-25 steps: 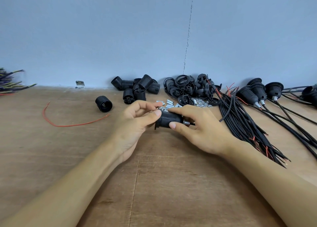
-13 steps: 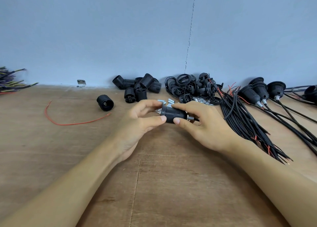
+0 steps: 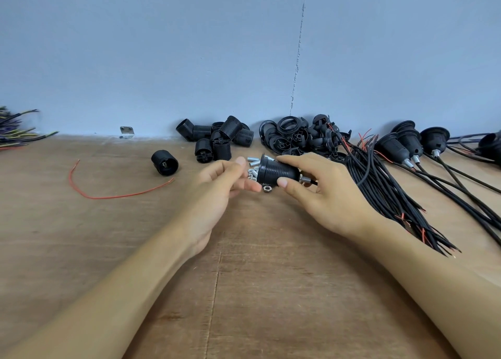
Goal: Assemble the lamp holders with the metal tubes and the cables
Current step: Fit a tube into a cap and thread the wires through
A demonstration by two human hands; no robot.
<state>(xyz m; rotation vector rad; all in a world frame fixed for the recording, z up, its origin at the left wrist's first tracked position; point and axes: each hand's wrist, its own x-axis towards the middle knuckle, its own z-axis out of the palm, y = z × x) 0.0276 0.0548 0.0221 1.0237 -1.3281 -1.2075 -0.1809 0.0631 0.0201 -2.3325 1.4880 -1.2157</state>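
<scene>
My right hand (image 3: pixel 322 193) grips a black threaded lamp holder (image 3: pixel 275 170) above the wooden table (image 3: pixel 244 277), thumb below and fingers over it. A short metal tube (image 3: pixel 306 179) with a black cable sticks out of its right end. My left hand (image 3: pixel 219 188) hovers just left of the holder's open end, fingers loosely extended, holding nothing. Loose metal tubes and nuts (image 3: pixel 254 162) lie behind the holder. A hex nut (image 3: pixel 267 188) lies beneath it.
Black holder bodies (image 3: pixel 217 139) and one stray holder (image 3: pixel 164 162) lie at the back. A heap of black rings (image 3: pixel 295 136) sits by the wall. A black cable bundle (image 3: pixel 393 196) and assembled holders (image 3: pixel 406 144) lie right. A red wire (image 3: pixel 108 193) lies left.
My left hand has let go of the holder and drawn slightly left. My right hand has lifted the holder and tilted its open end up toward the left.
</scene>
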